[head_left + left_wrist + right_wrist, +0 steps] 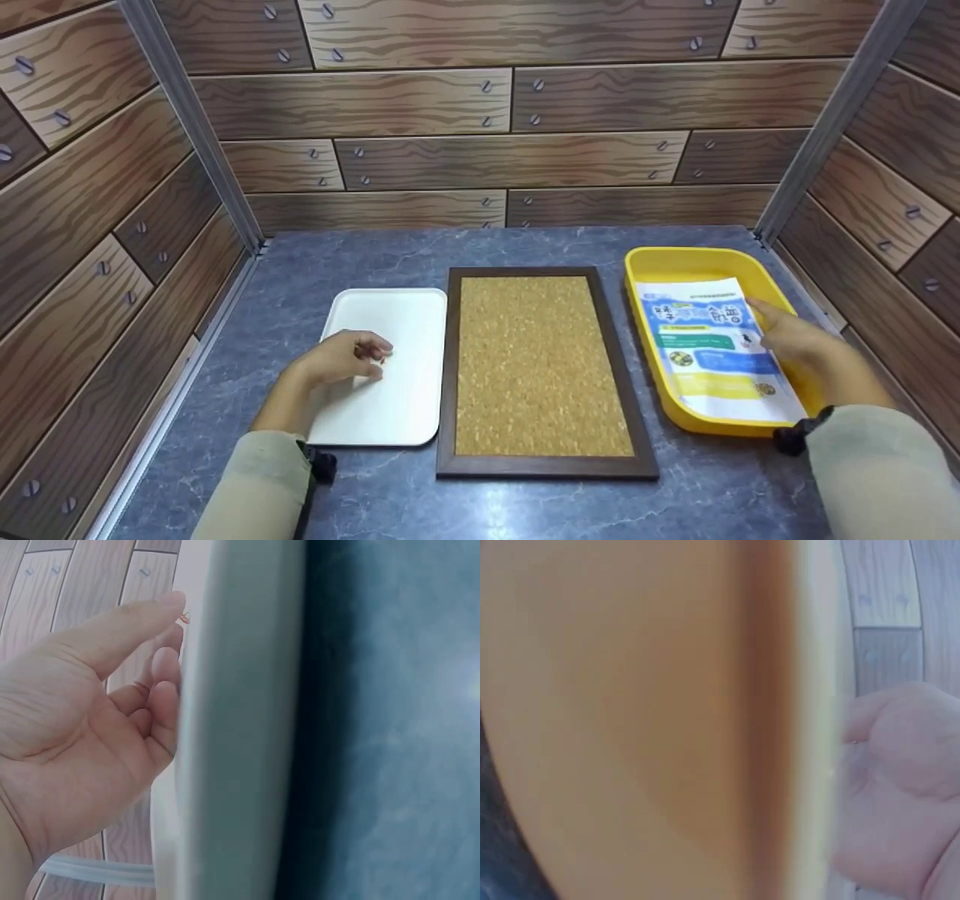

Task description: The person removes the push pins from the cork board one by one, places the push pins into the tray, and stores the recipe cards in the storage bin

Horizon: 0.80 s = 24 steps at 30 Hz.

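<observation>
My left hand is over the white tray, fingers bent and the thumb apart from the index finger. Small reddish bits show between thumb and index finger, too small to name; in the left wrist view, an orange-red bit is near the thumb tip. At the right edge of a printed sheet in the yellow tray, my right hand touches the paper with its fingertips. Whether it pinches the sheet cannot be told. The tray wall hides its fingers in the right wrist view, where the palm shows.
Between the trays lies a cork board with a dark brown frame, close beside the white tray. All stand on a dark blue-grey marbled table. Wood-patterned walls enclose the back and both sides, with grey metal posts at the corners.
</observation>
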Motion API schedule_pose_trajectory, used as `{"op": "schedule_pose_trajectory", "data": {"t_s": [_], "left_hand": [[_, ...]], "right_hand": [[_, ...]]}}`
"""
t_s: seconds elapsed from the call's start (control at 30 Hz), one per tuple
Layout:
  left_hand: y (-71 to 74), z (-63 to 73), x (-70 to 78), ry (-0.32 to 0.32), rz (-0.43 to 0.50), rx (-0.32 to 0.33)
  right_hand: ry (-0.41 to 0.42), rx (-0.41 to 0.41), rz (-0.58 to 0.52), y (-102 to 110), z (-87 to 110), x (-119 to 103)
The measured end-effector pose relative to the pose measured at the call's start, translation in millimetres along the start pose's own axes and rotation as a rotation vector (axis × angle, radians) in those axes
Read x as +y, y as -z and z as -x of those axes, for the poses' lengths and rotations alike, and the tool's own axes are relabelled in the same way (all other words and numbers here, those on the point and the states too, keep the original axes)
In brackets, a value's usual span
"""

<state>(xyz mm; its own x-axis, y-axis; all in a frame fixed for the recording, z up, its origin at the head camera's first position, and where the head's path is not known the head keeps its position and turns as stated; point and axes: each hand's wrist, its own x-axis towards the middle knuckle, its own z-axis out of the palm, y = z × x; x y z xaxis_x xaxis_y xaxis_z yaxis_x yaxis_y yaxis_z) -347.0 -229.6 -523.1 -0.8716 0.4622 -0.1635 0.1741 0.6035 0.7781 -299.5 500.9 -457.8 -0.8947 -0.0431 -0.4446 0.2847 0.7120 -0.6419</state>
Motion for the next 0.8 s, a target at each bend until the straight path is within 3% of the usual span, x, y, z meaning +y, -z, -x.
{"op": "schedule_pose_trajectory", "data": {"t_s": [0.13,0.27,0.53,0.8], "left_hand": [[0.9,-0.4,7.4,-0.007,-0.04,0.046],[-0.9,-3.7,23.0,-0.047,-0.098,0.116],[-14.0,-17.1,66.5,-0.126,-0.204,0.289],[-32.3,-40.7,123.2,-0.21,-0.387,0.423]], "right_hand": [[0.163,0.014,0.257,-4,5.5,-30],[0.24,0.028,0.368,-9,10.9,-64],[0.313,0.03,0.537,-32,15.8,-116],[0.249,0.13,0.599,-71,12.1,-171]]}}
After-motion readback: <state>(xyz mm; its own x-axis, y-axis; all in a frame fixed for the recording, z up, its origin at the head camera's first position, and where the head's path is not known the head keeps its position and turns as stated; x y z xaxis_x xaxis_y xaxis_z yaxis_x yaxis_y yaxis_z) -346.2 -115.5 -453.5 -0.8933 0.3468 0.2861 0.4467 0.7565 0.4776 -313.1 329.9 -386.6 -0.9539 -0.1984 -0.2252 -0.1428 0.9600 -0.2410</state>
